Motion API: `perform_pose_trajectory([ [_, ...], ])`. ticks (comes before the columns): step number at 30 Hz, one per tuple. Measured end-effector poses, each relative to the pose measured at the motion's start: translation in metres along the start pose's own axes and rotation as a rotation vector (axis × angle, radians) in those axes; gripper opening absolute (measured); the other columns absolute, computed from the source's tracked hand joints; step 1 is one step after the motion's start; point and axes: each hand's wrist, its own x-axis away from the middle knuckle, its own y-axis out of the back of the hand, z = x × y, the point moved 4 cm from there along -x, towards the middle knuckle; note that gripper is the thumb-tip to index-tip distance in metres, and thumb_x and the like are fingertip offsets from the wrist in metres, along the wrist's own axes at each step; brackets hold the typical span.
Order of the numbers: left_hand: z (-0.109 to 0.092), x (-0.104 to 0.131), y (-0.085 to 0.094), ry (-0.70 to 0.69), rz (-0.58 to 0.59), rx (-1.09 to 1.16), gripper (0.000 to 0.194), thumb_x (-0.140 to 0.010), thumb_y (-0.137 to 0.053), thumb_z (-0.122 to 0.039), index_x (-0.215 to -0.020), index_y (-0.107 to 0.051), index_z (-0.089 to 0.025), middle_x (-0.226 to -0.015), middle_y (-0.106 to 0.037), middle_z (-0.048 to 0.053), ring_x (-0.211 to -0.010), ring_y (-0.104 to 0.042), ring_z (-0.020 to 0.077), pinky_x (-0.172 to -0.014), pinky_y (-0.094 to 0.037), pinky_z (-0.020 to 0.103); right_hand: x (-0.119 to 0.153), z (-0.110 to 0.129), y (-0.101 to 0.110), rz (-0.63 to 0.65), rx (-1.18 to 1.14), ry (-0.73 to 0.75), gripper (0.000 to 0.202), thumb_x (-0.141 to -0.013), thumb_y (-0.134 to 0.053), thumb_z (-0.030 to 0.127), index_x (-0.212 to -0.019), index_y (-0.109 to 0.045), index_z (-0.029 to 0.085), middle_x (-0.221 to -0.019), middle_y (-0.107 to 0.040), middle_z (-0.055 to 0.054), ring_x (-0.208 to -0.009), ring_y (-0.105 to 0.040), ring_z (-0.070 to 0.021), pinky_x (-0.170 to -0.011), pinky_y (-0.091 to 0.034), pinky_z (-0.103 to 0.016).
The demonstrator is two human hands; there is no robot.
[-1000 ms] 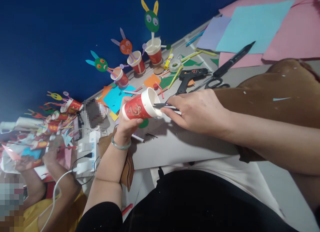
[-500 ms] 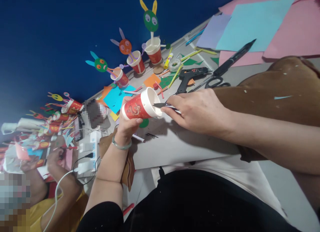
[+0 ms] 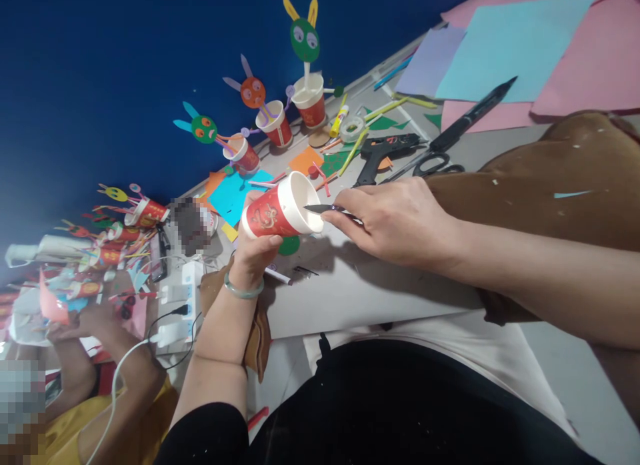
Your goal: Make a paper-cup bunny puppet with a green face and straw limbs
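Note:
My left hand (image 3: 255, 251) wraps around a red and white paper cup (image 3: 270, 215), tilted so that its open mouth faces right. In my right hand (image 3: 385, 218) is a dark pointed blade (image 3: 319, 209), gripped between thumb and fingers. Its tip lies at the cup's mouth, over the inside; whether it touches the wall I cannot tell. My fist hides the handle, so knife or scissors is unclear. Below the cup a green paper disc (image 3: 289, 245) lies on the table.
Paper-cup figures, one with a green head (image 3: 305, 41), stand along the blue wall. A black glue gun (image 3: 383, 151), scissors (image 3: 435, 163), tape (image 3: 353, 128) and coloured paper (image 3: 515, 45) lie beyond my hands. At left are a power strip (image 3: 191, 295) and another person's arm (image 3: 117, 338).
The cup has turned slightly in my left hand, and the blade has moved a little left at its mouth. At left, the other person's hands have shifted.

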Motion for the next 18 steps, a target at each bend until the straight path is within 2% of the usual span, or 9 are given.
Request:
perform_pose_trajectory([
  [6,0.000,-0.002,0.005,-0.008,-0.007,0.023,0.078,-0.046,-0.103,-0.065,-0.106,-0.067,-0.029,-0.099,-0.073,0.005,-0.089,-0.071,0.0257,-0.074,-0.062,0.040,0.000,-0.005,-0.003,-0.065,0.032,0.017,0.053,-0.113,-0.036,0.049,-0.112,-0.079,0.018,-0.081,-0.075,-0.012,-0.072,-0.061,-0.0238,-0.065,-0.021,-0.036],
  [10,-0.001,-0.005,0.014,-0.070,-0.092,0.048,0.074,-0.045,-0.105,-0.061,-0.100,-0.066,-0.030,-0.107,-0.076,0.005,-0.107,-0.073,0.0279,-0.083,-0.065,0.038,0.000,-0.007,-0.003,-0.105,0.097,0.051,0.055,-0.113,-0.036,0.052,-0.113,-0.079,0.017,-0.081,-0.075,-0.011,-0.072,-0.059,-0.0226,-0.065,-0.018,-0.037],
  [12,-0.002,-0.006,0.016,-0.105,-0.117,0.045,0.074,-0.045,-0.106,-0.062,-0.098,-0.065,-0.030,-0.109,-0.076,0.004,-0.111,-0.073,0.0279,-0.087,-0.066,0.038,-0.001,-0.007,-0.003,-0.082,0.123,0.051,0.055,-0.113,-0.037,0.051,-0.114,-0.079,0.017,-0.082,-0.075,-0.011,-0.072,-0.059,-0.0226,-0.065,-0.017,-0.037],
  [15,-0.002,-0.005,0.013,-0.095,-0.080,-0.014,0.078,-0.046,-0.103,-0.067,-0.102,-0.064,-0.030,-0.108,-0.074,0.005,-0.110,-0.072,0.0285,-0.083,-0.065,0.038,-0.002,-0.007,-0.002,-0.034,0.112,0.031,0.051,-0.110,-0.038,0.048,-0.112,-0.079,0.018,-0.084,-0.077,-0.012,-0.072,-0.060,-0.0236,-0.066,-0.016,-0.037],
  [18,-0.003,-0.004,0.009,-0.073,-0.020,-0.011,0.081,-0.048,-0.104,-0.064,-0.109,-0.063,-0.030,-0.105,-0.072,0.004,-0.104,-0.071,0.0267,-0.077,-0.062,0.035,-0.002,-0.006,-0.001,-0.027,0.087,0.029,0.048,-0.108,-0.039,0.047,-0.109,-0.079,0.021,-0.085,-0.078,-0.012,-0.071,-0.061,-0.0249,-0.065,-0.017,-0.036],
])
